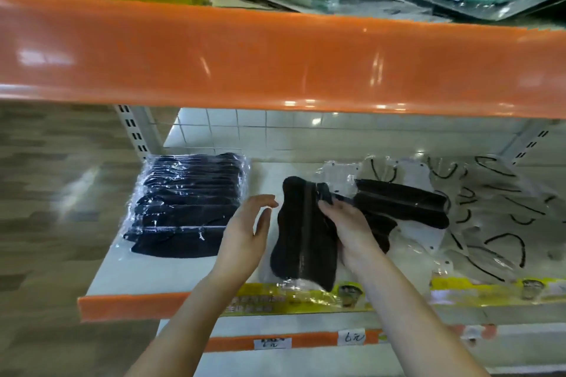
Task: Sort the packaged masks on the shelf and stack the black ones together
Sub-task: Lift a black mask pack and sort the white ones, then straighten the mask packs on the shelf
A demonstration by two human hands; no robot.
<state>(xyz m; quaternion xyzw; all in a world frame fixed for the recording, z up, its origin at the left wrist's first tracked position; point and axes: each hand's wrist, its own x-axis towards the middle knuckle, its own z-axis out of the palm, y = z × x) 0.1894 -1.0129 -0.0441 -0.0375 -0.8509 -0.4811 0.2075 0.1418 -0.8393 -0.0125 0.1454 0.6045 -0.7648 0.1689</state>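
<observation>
Sorting black masks on the shelf (190, 275)

Right hand (352, 229) grasps a black pack (301, 236) at mid-shelf; left hand (245, 232) hovers released beside it, right of the black stack (186, 205).

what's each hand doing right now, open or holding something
Left hand: open, holding nothing.
Right hand: gripping a packaged black mask.

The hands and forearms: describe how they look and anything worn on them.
Both arms are bare from where they enter the view up to the wrist; no sleeve or cuff shows. The left hand and right hand wear no gloves, and no watch, bracelet or ring is visible. The right hand's fingernails look dark, possibly polished, though blur makes that uncertain.
</observation>
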